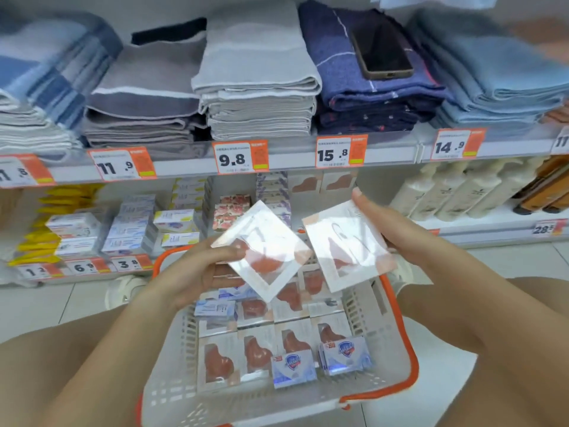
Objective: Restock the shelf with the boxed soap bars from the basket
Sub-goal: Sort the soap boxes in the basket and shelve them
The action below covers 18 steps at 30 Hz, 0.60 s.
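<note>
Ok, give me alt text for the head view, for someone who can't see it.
A person's left hand and right hand each hold a white windowed soap box, the left box and the right box, above a white basket with orange handles still holding more boxes. Behind is a shelf of folded towels, a phone lying on one stack.

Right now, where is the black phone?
In the head view, the flat black phone lies on the top shelf, upper right, resting on the folded dark blue towel stack, above the orange 15.8 price tag.
</note>
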Available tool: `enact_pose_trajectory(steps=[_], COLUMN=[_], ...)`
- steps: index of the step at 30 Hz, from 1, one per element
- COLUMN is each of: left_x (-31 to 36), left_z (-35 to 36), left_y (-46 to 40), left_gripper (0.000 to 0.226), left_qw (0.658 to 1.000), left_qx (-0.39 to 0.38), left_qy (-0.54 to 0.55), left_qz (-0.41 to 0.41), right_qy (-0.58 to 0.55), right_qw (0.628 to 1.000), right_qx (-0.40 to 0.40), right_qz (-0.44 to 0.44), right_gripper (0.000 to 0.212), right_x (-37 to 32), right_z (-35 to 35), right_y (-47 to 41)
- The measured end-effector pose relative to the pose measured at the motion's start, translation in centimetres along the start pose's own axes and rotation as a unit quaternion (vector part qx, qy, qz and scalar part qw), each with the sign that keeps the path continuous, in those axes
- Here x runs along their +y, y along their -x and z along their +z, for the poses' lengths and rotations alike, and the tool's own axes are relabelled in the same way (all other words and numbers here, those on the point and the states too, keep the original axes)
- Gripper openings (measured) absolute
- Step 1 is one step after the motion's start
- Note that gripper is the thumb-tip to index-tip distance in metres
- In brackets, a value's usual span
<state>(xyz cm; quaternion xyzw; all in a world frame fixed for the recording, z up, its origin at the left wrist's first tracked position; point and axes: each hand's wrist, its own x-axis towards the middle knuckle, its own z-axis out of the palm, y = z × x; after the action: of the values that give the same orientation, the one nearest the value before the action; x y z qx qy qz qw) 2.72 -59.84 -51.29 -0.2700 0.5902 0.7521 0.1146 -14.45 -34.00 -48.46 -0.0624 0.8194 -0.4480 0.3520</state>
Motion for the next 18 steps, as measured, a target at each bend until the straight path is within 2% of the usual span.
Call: enact_pose_trajectory(steps=[2,3,7,9,10,12,15,18], left_x=[0.1,0.1,0.4,0.4,0.3,0.5,1.2,1.5], left_z=[0.0,0.0,0.3,0.2,0.0,-0.3,-0.1,1.9], left_y=[0.2,0.2,0.0,-0.1,-0.1,0.1,0.4,-0.3], left_gripper=[0.075,0.077,0.064,0.064,0.067,0.059,0.065,0.064], left_qw=[1.000,1.000,1.000,1.000,1.000,0.999,0.997,0.997], left_qx=[0.004,0.002,-0.006,-0.001,0.006,0.015,-0.031,-0.069], left_qy=[0.002,0.003,-0.018,-0.013,-0.007,0.015,0.031,-0.012], left_qz=[0.007,0.013,0.012,0.017,0.025,0.049,0.062,0.035], right_qy=[0.027,0.018,-0.072,-0.090,-0.095,-0.095,-0.072,-0.078], right_qw=[0.999,1.000,0.995,0.992,0.992,0.994,0.997,0.994], right_qx=[-0.016,-0.020,-0.066,-0.087,-0.082,-0.060,-0.036,-0.073], right_qz=[-0.013,-0.016,-0.001,0.013,0.015,0.008,-0.010,-0.002], right_gripper=[0.089,0.087,0.052,0.050,0.050,0.040,0.024,0.019], right_x=[-0.3,-0.5,-0.7,-0.3,0.1,0.3,0.3,0.4], right_z=[-0.2,-0.3,-0.7,-0.8,-0.9,-0.7,-0.2,0.5], right_y=[0.2,0.3,0.7,0.6,0.3,0.2,0.1,-0.1])
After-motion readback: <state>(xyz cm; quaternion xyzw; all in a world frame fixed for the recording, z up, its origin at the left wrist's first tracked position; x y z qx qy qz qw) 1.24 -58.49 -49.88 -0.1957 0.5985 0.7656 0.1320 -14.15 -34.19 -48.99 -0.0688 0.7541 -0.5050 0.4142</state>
